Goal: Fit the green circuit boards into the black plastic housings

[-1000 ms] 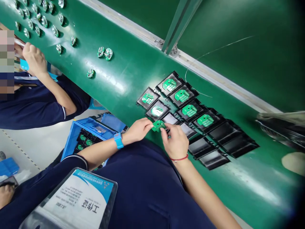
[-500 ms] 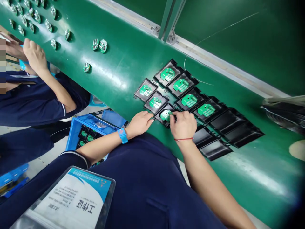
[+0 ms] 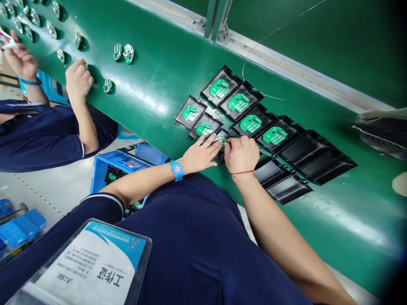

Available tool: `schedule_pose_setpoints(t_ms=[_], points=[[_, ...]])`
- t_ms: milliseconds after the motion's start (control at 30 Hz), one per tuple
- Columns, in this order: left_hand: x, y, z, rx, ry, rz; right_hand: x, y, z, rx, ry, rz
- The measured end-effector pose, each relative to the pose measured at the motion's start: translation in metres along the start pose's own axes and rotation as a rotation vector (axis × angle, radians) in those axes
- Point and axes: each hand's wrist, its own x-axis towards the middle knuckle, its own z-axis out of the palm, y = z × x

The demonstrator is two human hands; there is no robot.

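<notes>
Two rows of black plastic housings (image 3: 302,149) lie on the green conveyor belt (image 3: 152,84). Several hold a green circuit board (image 3: 251,123). My left hand (image 3: 200,153) lies with fingers stretched flat on the third housing of the near row, pressing its green board (image 3: 219,141). My right hand (image 3: 241,154) is curled beside it, fingertips pinched on the same board. The housing under my hands is mostly hidden. Further right the housings are bare.
A co-worker in dark blue sits at the left, one hand (image 3: 77,78) on the belt near several small silver-green parts (image 3: 123,51). A blue crate (image 3: 117,167) with green boards stands below the belt edge. A badge (image 3: 92,267) hangs at my chest. A metal rail (image 3: 286,72) borders the belt.
My hands carried a green board from in front of the near row into the third housing and now press it there. The co-worker's hand moved onto the belt.
</notes>
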Motion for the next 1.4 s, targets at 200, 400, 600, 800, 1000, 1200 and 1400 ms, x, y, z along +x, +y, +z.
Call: schedule_pose_setpoints(t_ms=[200, 400, 600, 800, 1000, 1200, 1400], points=[[0.000, 0.003, -0.004, 0.006, -0.011, -0.025, -0.017, 0.003, -0.011, 0.027, 0.035, -0.043], [0.001, 0.002, -0.006, -0.022, -0.012, -0.030, -0.042, 0.003, -0.012, -0.066, -0.116, -0.209], [0.001, 0.003, -0.005, -0.014, -0.011, -0.030, -0.038, -0.001, -0.014, -0.099, -0.218, -0.226], [0.003, 0.003, -0.005, 0.005, -0.005, -0.042, -0.036, -0.005, -0.019, -0.187, -0.219, -0.232], [0.009, 0.012, -0.015, 0.035, 0.048, -0.043, -0.040, -0.002, -0.014, -0.214, -0.055, -0.309], [-0.009, -0.059, -0.029, -0.079, 0.336, -0.325, -0.047, -0.003, -0.021, -0.068, 0.174, -0.304], [-0.098, -0.218, -0.019, -0.053, 0.704, -1.397, -0.048, -0.004, -0.027, 0.032, 0.250, -0.363]])
